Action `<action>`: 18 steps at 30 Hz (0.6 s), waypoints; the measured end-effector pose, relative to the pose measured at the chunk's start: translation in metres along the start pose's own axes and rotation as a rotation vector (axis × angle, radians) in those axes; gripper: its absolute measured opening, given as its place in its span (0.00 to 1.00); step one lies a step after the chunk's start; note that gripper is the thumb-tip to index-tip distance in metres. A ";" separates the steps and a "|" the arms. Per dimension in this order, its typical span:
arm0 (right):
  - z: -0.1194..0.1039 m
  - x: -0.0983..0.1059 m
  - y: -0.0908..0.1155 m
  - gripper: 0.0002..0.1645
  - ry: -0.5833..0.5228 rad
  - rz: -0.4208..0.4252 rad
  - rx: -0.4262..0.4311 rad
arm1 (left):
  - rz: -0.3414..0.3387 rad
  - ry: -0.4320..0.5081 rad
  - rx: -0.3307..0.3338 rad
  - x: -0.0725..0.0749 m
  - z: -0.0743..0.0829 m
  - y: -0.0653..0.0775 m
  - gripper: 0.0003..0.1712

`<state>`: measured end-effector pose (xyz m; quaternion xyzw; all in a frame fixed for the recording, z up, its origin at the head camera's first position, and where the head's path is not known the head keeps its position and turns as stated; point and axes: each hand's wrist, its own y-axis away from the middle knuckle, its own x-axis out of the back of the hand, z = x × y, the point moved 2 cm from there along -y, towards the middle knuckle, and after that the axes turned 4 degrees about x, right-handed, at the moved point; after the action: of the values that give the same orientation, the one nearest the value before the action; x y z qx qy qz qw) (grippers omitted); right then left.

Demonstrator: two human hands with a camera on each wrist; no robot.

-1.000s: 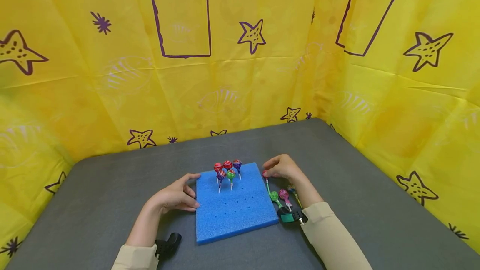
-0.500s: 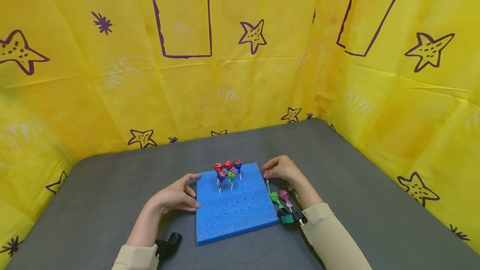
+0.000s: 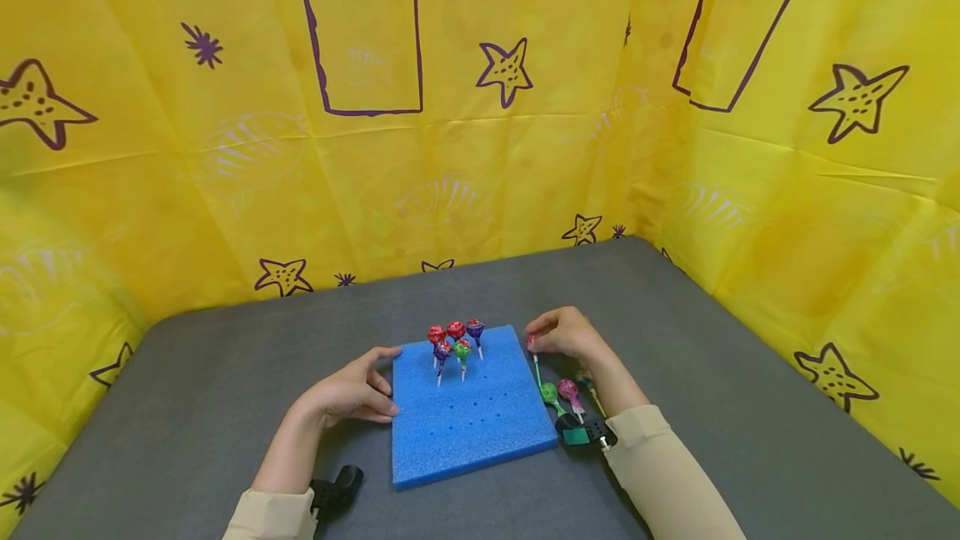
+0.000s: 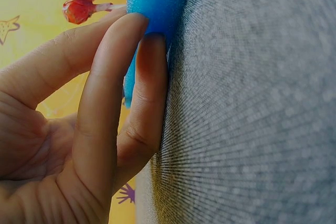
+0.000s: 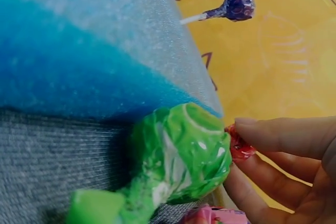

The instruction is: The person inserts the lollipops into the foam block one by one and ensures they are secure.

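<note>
A blue foam board (image 3: 480, 447) with rows of small holes lies on the table. My left hand (image 3: 351, 388) rests its fingertips against the board's left edge; the left wrist view shows the fingers (image 4: 107, 93) right at that edge. Beyond the board's right edge, my right hand (image 3: 567, 333) pinches the wrapped head of a red lollipop (image 5: 241, 145) between thumb and fingers. Its thin stick points down toward the green lollipop (image 3: 549, 392). Several red, purple and green lollipops, one being a purple lollipop (image 3: 443, 351), stand upright in the far part of the board.
To the board's right lie a pink lollipop (image 3: 567, 390) and a yellow-stick lollipop (image 3: 589, 386), under my right forearm. The grey table (image 3: 247, 365) meets yellow cloth walls (image 3: 480, 148) printed with starfish at its back and sides.
My right hand has risen very slightly with the red lollipop pinched in it. My left hand and the board have stayed in place.
</note>
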<state>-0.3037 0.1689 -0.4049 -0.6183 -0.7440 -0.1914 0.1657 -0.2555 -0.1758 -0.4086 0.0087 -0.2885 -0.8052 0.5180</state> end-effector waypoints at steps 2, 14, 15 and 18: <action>0.000 0.000 -0.001 0.17 -0.011 0.007 0.003 | 0.001 0.000 0.000 0.000 0.000 0.000 0.55; -0.008 0.004 0.003 0.20 -0.091 0.088 0.094 | 0.000 -0.004 -0.006 0.000 0.000 0.000 0.54; -0.008 0.004 0.003 0.21 -0.100 0.093 0.106 | 0.000 -0.004 -0.007 0.001 0.000 0.000 0.55; -0.010 0.005 0.003 0.22 -0.111 0.106 0.131 | 0.000 -0.004 -0.008 0.001 -0.001 0.000 0.55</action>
<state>-0.3020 0.1690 -0.3938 -0.6546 -0.7290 -0.0989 0.1740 -0.2560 -0.1765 -0.4091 0.0052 -0.2860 -0.8065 0.5174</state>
